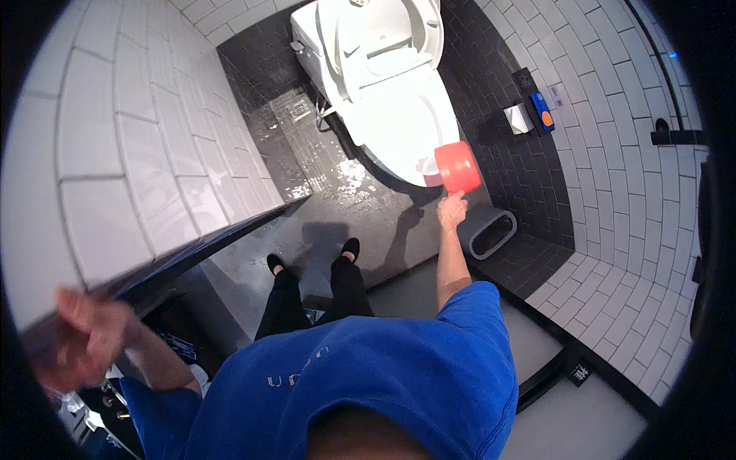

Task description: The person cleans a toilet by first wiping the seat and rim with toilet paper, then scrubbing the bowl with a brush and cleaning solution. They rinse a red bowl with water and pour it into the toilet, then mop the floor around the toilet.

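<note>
My right hand [452, 210] is closed around the handle of a red plastic dipper [457, 167], held over the front right rim of a white toilet [397, 132]. The toilet's lid and seat [422, 34] are raised. Whether the dipper holds water cannot be seen. At the far left, my left hand [86, 339] is lifted and blurred, with fingers apart and nothing visible in it. Water lies on the grey floor [351, 178] left of the toilet bowl.
A grey oval-mouthed bin [489, 233] stands right of my forearm. A floor drain [299, 110] lies left of the toilet. A metal paper holder [518, 119] and a blue box [542, 111] are on the right wall. A tiled partition [167, 144] rises at left.
</note>
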A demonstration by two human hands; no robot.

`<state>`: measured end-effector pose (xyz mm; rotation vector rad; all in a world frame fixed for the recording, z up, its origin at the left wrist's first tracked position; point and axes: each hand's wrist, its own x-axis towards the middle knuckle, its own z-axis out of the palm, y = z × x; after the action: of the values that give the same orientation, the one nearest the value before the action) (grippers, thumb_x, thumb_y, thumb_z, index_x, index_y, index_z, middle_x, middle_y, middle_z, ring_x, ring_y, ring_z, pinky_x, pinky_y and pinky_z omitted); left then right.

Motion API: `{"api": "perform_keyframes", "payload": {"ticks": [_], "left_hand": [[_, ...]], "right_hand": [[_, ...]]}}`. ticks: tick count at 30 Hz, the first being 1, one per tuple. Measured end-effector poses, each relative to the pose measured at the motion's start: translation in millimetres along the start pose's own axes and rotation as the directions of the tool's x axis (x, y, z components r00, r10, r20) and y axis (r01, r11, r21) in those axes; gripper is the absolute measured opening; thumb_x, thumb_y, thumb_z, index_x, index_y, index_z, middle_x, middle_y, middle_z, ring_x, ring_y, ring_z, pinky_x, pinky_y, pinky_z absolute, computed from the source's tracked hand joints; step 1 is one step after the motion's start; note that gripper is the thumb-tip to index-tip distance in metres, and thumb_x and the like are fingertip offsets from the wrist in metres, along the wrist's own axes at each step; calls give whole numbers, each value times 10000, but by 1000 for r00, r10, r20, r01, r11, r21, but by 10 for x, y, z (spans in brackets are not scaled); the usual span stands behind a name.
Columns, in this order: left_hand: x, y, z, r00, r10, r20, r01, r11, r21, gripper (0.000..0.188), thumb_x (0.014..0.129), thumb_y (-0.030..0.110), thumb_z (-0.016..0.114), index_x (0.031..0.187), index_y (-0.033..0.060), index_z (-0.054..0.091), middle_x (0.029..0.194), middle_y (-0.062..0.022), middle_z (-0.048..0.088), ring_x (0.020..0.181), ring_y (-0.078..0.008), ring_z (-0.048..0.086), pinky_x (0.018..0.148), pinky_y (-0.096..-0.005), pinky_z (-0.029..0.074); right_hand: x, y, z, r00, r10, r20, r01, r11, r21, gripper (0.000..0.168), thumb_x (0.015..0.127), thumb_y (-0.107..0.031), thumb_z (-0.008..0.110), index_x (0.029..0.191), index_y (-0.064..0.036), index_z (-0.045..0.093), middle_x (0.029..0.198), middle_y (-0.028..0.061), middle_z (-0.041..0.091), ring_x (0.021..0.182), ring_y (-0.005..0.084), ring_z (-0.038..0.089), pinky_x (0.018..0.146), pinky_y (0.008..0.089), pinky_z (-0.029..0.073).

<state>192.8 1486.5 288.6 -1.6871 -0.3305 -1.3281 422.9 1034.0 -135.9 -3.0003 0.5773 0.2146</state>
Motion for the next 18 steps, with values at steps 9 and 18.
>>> {"api": "perform_keyframes", "payload": {"ticks": [9, 18], "left_hand": [[-127, 76, -173, 964, 43, 261, 206, 501, -841, 428, 694, 130, 623, 1109, 58, 546, 1261, -197, 407, 1235, -363, 305, 1040, -535, 93], [-3252, -1228, -1925, -117, 517, 848, 971, 240, -12, 280, 782, 249, 549, 995, 76, 603, 1057, -156, 568, 1027, -305, 505, 880, -428, 380]], "right_hand": [[-822, -134, -383, 953, 280, 114, -278, 659, 699, 296, 769, -231, 559, 932, 5, 485, 768, 180, 565, 641, 286, 585, 506, 397, 475], [-3477, -1072, 200, 309, -353, 883, -879, 249, 407, 293, 725, -103, 535, 992, -8, 460, 824, 122, 543, 629, 248, 550, 446, 285, 504]]}}
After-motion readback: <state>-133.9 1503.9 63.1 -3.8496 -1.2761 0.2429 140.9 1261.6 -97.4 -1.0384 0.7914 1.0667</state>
